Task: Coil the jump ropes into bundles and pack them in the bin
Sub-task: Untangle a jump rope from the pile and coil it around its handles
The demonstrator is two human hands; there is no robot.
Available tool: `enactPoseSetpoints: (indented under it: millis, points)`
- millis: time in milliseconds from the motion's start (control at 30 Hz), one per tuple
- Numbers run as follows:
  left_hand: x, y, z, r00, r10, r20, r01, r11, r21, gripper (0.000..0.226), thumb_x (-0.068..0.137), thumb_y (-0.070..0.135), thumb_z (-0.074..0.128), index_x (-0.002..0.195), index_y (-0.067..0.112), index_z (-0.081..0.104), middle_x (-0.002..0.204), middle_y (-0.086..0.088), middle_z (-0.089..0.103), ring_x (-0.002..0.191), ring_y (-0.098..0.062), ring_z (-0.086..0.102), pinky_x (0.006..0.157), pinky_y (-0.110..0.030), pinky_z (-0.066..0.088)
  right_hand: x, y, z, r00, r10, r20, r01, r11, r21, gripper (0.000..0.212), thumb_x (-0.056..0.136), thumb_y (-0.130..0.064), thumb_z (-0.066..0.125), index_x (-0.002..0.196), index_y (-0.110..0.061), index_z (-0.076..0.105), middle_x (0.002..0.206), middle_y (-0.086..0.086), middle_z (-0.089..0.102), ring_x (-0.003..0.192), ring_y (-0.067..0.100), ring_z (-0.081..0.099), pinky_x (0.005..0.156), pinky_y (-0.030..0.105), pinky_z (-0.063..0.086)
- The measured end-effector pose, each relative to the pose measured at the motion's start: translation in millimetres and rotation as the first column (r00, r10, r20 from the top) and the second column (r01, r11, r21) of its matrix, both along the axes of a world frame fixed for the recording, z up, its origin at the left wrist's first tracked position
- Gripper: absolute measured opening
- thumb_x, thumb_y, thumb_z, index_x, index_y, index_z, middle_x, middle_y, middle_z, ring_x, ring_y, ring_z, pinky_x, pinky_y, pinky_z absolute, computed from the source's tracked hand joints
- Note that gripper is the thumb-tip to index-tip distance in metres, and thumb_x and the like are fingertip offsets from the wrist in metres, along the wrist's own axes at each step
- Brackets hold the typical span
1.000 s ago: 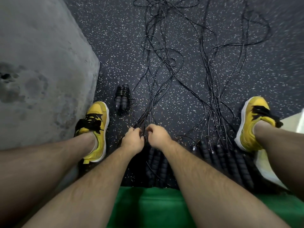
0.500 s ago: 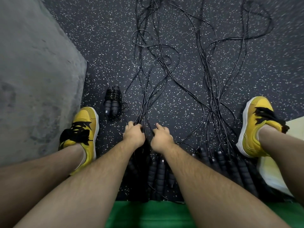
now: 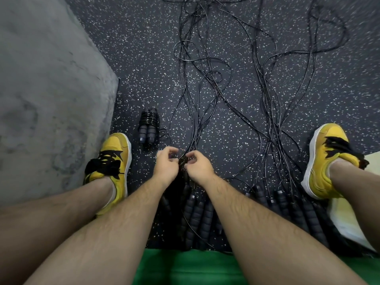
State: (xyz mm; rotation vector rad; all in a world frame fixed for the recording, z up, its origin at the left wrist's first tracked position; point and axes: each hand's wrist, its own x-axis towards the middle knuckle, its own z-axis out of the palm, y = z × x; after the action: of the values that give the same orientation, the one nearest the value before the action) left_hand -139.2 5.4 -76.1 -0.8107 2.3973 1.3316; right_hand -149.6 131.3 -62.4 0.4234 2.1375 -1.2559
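Note:
Several black jump ropes (image 3: 207, 83) lie tangled on the speckled floor, running away from me. Their black foam handles (image 3: 197, 214) lie side by side between my forearms, with more handles (image 3: 283, 204) to the right. My left hand (image 3: 165, 164) and my right hand (image 3: 198, 167) meet at the near ends of the cords, each with fingers curled and pinching thin black cord. One coiled rope bundle (image 3: 149, 128) lies on the floor just left of my hands. No bin is in view.
My yellow shoes stand at the left (image 3: 112, 161) and right (image 3: 324, 159). A grey concrete slab (image 3: 51, 95) fills the left side. A pale flat object (image 3: 349, 214) lies under my right leg. Green cloth (image 3: 185, 268) is at the bottom edge.
The view has shifted slightly. My hands have come closer together and their fingers have curled up onto the cords; the ropes on the floor lie much as before.

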Motion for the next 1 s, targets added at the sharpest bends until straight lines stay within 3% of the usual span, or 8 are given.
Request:
enactPoseSetpoints:
  millis: [133,233,400,467,533,733,900,1000]
  points:
    - [3.3,-6.9,-15.1,0.953,0.054,0.300,0.036,0.957,-0.287,0.031,0.093,0.019,0.065,0.123,0.021,0.055,0.134,-0.006,0.047,0.121,-0.030,0.053,0.106,-0.042,0.043,2.4,-6.0,-2.8,0.996,0.093,-0.013,-0.092,0.994,0.053,0.032,0.088,-0.008,0.055,0.114,-0.022,0.064,0.088,-0.012,0.057,0.081,0.014,0.058,0.070,0.022,0.046]
    - [1.9,-10.8,-19.4,0.903,-0.019,0.430,0.136,0.961,-0.242,0.033,0.091,0.033,0.070,0.117,0.017,0.057,0.126,-0.008,0.061,0.114,-0.031,0.061,0.100,-0.041,0.049,3.8,-10.4,-4.8,0.995,0.096,0.003,-0.096,0.994,0.058,0.032,0.088,-0.008,0.052,0.116,-0.020,0.063,0.082,-0.013,0.056,0.078,0.012,0.056,0.067,0.022,0.044]
    - [-2.9,-12.8,-16.4,0.852,-0.118,0.510,0.242,0.953,-0.184,0.035,0.086,0.043,0.058,0.110,0.019,0.068,0.121,-0.009,0.067,0.115,-0.032,0.062,0.099,-0.040,0.052,0.1,-11.4,-4.6,0.993,0.119,0.003,-0.118,0.987,0.108,0.037,0.089,-0.006,0.044,0.116,-0.020,0.065,0.104,-0.001,0.068,0.085,0.016,0.057,0.072,0.020,0.040]
    - [-1.4,-14.4,-16.4,0.877,-0.109,0.468,0.193,0.972,-0.134,0.020,0.082,0.042,0.056,0.087,0.025,0.064,0.114,-0.009,0.069,0.109,-0.033,0.064,0.095,-0.040,0.053,-0.3,-11.1,-4.4,0.991,0.130,0.004,-0.130,0.986,0.100,0.035,0.088,-0.007,0.045,0.113,-0.021,0.065,0.098,-0.002,0.066,0.083,0.018,0.058,0.071,0.022,0.042]
    - [2.2,-17.4,-13.9,0.918,-0.089,0.387,0.129,0.989,-0.078,0.022,0.090,0.039,0.059,0.078,0.021,0.058,0.098,-0.007,0.069,0.094,-0.030,0.066,0.084,-0.034,0.053,0.4,-11.6,-4.7,0.991,0.136,0.014,-0.136,0.988,0.067,0.029,0.088,-0.011,0.049,0.109,-0.024,0.065,0.089,-0.005,0.065,0.081,0.019,0.060,0.074,0.028,0.051]
    - [7.0,-39.1,2.7,0.967,-0.008,0.254,-0.018,0.995,0.099,0.027,0.100,0.031,0.061,0.080,0.013,0.063,0.081,-0.007,0.070,0.069,-0.020,0.061,0.065,-0.034,0.051,3.9,-12.5,5.7,0.973,0.233,0.009,-0.233,0.970,0.068,0.018,0.084,-0.015,0.065,0.096,-0.028,0.062,0.080,-0.009,0.062,0.077,0.016,0.062,0.074,0.028,0.053]
    - [12.1,-46.7,35.8,0.966,0.057,0.253,-0.140,0.936,0.322,0.020,0.104,0.019,0.057,0.090,0.006,0.061,0.071,-0.007,0.058,0.061,-0.019,0.060,0.056,-0.031,0.054,17.2,-18.8,21.0,0.962,0.273,-0.005,-0.273,0.962,-0.003,0.023,0.079,-0.005,0.055,0.085,-0.027,0.060,0.077,-0.005,0.063,0.067,0.017,0.058,0.059,0.026,0.047]
    - [15.8,-45.3,57.0,0.966,0.027,0.259,-0.124,0.923,0.365,0.021,0.104,0.022,0.057,0.093,0.006,0.063,0.071,-0.006,0.058,0.058,-0.018,0.061,0.056,-0.033,0.058,24.7,-25.0,36.4,0.969,0.247,-0.003,-0.246,0.964,-0.097,0.024,0.076,-0.011,0.049,0.084,-0.028,0.063,0.089,-0.003,0.069,0.073,0.017,0.060,0.064,0.026,0.047]
